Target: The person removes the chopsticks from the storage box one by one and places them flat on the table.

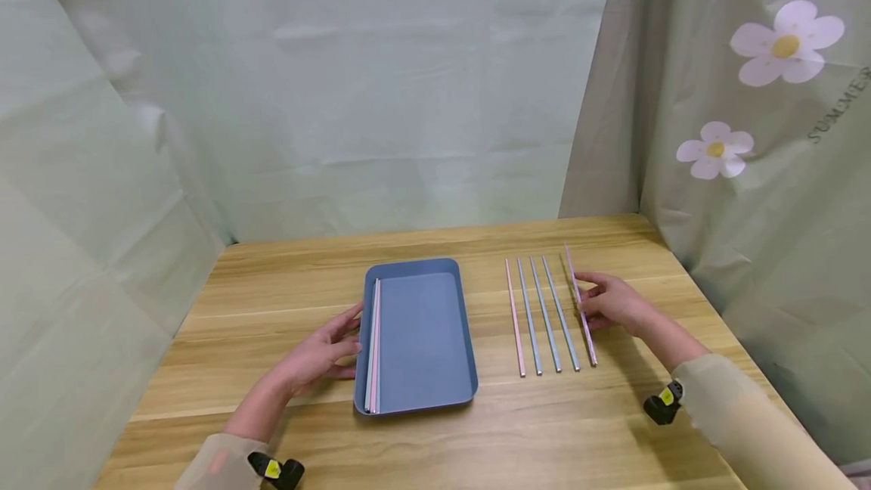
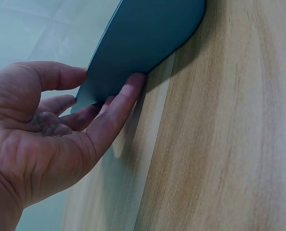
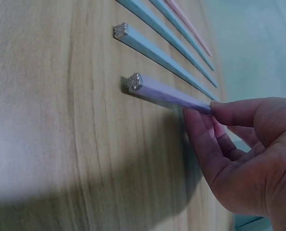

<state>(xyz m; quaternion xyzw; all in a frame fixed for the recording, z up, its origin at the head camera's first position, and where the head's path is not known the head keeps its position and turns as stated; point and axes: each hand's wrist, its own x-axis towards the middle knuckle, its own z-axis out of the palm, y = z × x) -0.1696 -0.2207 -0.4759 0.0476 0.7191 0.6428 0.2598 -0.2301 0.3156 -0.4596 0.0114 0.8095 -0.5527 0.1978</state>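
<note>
My right hand (image 1: 615,305) pinches a purple chopstick (image 1: 572,271) between thumb and fingers. In the right wrist view its square, silver-tipped near end (image 3: 134,83) points away from the hand, and a shadow lies beside it on the wood. To its left lie a pink chopstick (image 1: 515,316) and three blue chopsticks (image 1: 545,314), roughly parallel and apart. My left hand (image 1: 318,355) is at the left side of a blue-grey tray (image 1: 425,346), its fingers against the outer wall and the thumb at the rim. Pale and pink chopsticks (image 1: 373,346) lie close together along the tray's left inner wall.
The wooden table (image 1: 272,301) carries the tray and the chopsticks. Pale curtains (image 1: 381,97) hang behind and at both sides, with printed flowers (image 1: 785,45) on the right one. Each wrist wears a small black camera (image 1: 275,469).
</note>
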